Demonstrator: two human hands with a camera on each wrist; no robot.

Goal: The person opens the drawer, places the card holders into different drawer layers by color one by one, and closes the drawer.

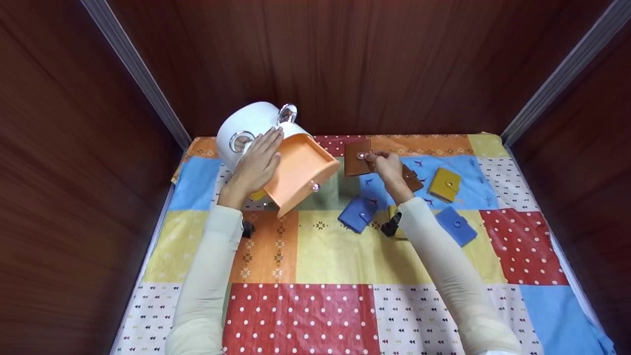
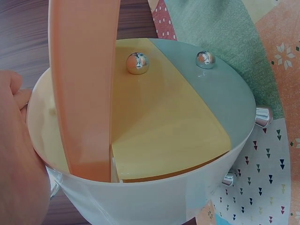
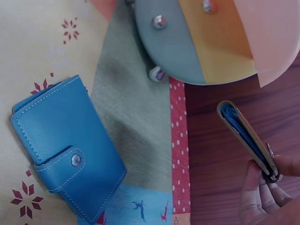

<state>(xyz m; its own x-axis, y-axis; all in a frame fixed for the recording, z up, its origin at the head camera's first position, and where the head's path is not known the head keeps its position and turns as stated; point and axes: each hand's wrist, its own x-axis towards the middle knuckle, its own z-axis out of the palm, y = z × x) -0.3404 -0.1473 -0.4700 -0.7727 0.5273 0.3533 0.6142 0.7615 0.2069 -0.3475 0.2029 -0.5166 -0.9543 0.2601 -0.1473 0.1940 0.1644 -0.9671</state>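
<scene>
My left hand [image 1: 256,162] lies with straight fingers on the white rounded drawer box [image 1: 259,113]. Its peach top drawer [image 1: 301,165] is pulled out, and the inside looks bare in the head view. Below that, the yellow drawer [image 2: 164,117] and grey-green drawer [image 2: 206,93] are closed, each with a round chrome knob. To the right of the drawer, my right hand [image 1: 388,170] pinches a brown wallet [image 1: 356,162] between thumb and fingers. In the right wrist view this wallet [image 3: 246,136] is seen edge-on, with blue lining inside.
Several snap-strap wallets lie on the patchwork cloth [image 1: 335,251]: a blue wallet [image 1: 357,215], another blue wallet [image 1: 456,226], a mustard wallet [image 1: 444,185] and a brown wallet [image 1: 412,178]. A yellow wallet [image 1: 393,212] is partly hidden by my right forearm. Wood panels [image 1: 320,64] enclose the table.
</scene>
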